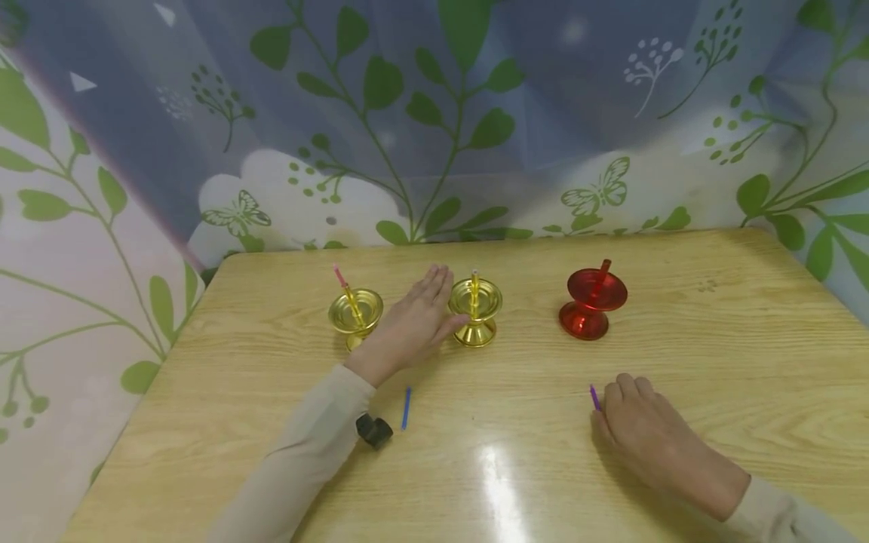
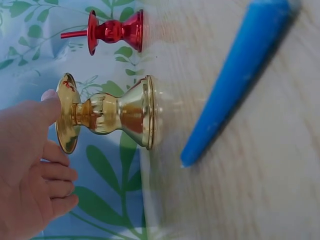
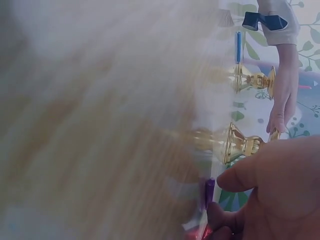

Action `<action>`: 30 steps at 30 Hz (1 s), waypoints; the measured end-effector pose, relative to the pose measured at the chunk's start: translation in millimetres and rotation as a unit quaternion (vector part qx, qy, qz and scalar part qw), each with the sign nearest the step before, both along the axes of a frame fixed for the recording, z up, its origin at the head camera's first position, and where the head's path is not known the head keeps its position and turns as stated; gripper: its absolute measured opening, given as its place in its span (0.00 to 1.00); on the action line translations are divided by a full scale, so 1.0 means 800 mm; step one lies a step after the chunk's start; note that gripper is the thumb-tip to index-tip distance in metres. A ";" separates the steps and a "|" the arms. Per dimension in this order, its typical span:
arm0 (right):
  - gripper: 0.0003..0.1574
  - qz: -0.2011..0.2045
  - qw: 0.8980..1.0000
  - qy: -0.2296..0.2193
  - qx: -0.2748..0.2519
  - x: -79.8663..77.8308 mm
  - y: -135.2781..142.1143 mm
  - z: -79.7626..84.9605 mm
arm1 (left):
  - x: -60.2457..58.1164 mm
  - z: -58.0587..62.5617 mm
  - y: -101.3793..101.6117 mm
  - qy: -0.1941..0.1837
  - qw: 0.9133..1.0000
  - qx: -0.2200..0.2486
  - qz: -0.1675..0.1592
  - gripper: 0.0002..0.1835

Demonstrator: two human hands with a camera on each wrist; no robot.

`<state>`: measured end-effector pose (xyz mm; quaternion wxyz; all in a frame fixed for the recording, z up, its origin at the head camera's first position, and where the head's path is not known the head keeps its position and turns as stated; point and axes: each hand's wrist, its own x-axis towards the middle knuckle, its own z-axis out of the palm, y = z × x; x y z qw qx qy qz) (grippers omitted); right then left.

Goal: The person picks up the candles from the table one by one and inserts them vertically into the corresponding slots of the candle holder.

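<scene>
My left hand [image 1: 414, 320] has its fingers straight beside the middle gold candle holder [image 1: 476, 332], its thumb at the rim of the dish. In the left wrist view this gold candle holder [image 2: 107, 112] stands upright on the table, a narrow tube rising from its dish in the head view. Lower right, my right hand [image 1: 645, 422] rests low over the table and pinches a small purple candle [image 1: 594, 397] between thumb and finger; its lower end is hidden. A blue candle [image 1: 406, 409] lies near my left wrist.
Another gold holder [image 1: 356, 311], partly behind my left hand, carries a pink candle [image 1: 339, 274] in its tube. A red holder [image 1: 585, 320] with a red tube stands to the right. The patterned cloth [image 1: 434, 151] hangs behind the wooden table [image 1: 733, 324].
</scene>
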<state>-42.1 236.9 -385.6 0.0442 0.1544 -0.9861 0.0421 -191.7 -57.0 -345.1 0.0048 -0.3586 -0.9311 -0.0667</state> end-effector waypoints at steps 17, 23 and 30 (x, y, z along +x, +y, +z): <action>0.13 0.029 0.998 0.018 0.058 0.000 0.000 -0.002 | 0.000 -0.004 -0.001 0.019 1.000 0.020 -0.011 0.39; 0.13 0.042 0.996 0.053 0.063 -0.007 0.000 0.002 | 0.000 -0.003 -0.001 0.021 0.999 0.022 -0.011 0.39; 0.13 0.059 0.987 0.148 -0.034 -0.018 -0.001 0.001 | 0.001 -0.004 -0.001 0.013 1.000 0.025 -0.007 0.39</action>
